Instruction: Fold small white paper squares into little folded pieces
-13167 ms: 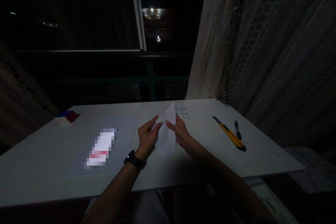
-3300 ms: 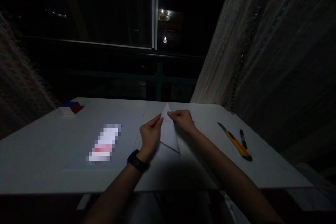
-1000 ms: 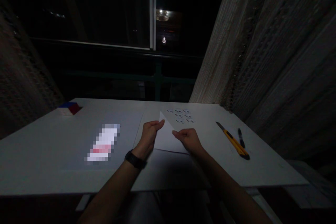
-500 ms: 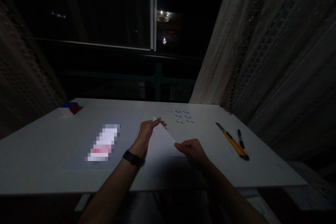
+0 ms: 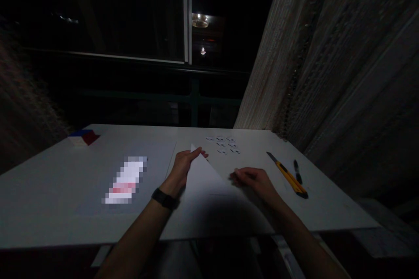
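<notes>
A white paper sheet, folded into a large triangle, lies on the white table in front of me. My left hand, a dark watch on its wrist, pinches the sheet's far pointed corner between thumb and fingers. My right hand rests at the sheet's right edge with its fingers curled; I cannot see whether it grips the paper.
Several small paper pieces lie beyond the sheet. A yellow utility knife and a black pen lie to the right. A colourful cube sits at the far left. A large sheet with a blurred patch lies left. Curtains hang right.
The folded paper has been opened out from a narrow triangle into a wider one. My right hand has moved right and toward me along the edge. The left hand stays on the tip.
</notes>
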`<state>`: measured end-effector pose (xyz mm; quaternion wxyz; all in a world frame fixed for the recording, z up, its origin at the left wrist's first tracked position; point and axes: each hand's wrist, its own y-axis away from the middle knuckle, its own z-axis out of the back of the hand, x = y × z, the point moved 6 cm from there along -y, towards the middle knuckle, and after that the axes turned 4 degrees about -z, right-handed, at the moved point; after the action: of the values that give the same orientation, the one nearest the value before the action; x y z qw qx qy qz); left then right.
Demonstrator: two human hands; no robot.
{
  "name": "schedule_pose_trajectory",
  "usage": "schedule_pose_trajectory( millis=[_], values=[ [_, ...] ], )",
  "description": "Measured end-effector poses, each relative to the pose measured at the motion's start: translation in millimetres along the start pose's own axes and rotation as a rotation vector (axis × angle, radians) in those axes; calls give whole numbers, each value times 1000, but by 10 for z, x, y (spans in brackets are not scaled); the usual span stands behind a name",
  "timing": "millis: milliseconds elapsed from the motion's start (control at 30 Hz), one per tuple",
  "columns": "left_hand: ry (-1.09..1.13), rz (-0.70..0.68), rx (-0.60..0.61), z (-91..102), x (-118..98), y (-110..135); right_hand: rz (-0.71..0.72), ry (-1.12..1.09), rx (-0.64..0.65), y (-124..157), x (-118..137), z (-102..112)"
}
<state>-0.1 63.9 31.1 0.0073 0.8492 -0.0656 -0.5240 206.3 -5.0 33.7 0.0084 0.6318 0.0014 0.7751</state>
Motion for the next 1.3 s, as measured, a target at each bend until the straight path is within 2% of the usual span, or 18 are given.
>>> schedule_pose_trajectory(
  millis=[100,167,300,500,600,767,900,967,1100,1200,1300],
  values=[
    [-37,15,47,-84,59,26,-56,-134,139,-206,43,-379],
    [-43,16,57,-107,88,27,-71,-176,178,-311,41,-570],
    [-49,9,47,-81,102,-2,-109,-227,115,-392,-5,-666],
    [-83,-27,-8,22,70,-50,-88,-164,88,-265,1,-557],
    [-94,-27,6,16,75,-51,-56,-125,122,-253,0,-576],
    [-108,-35,-4,12,71,-42,-32,-87,54,-324,-16,-601],
    [-107,-62,-15,54,53,-56,1,-25,102,-254,-78,-545],
    [-101,-65,-18,72,54,-65,9,18,170,-164,-142,-481],
    [-100,-42,-5,61,76,-75,-11,157,217,42,-255,-226],
    [-87,-35,-3,53,74,-74,23,227,288,180,-216,-17],
    [-39,-68,-37,76,40,-72,-10,243,338,243,-146,171]
  ],
)
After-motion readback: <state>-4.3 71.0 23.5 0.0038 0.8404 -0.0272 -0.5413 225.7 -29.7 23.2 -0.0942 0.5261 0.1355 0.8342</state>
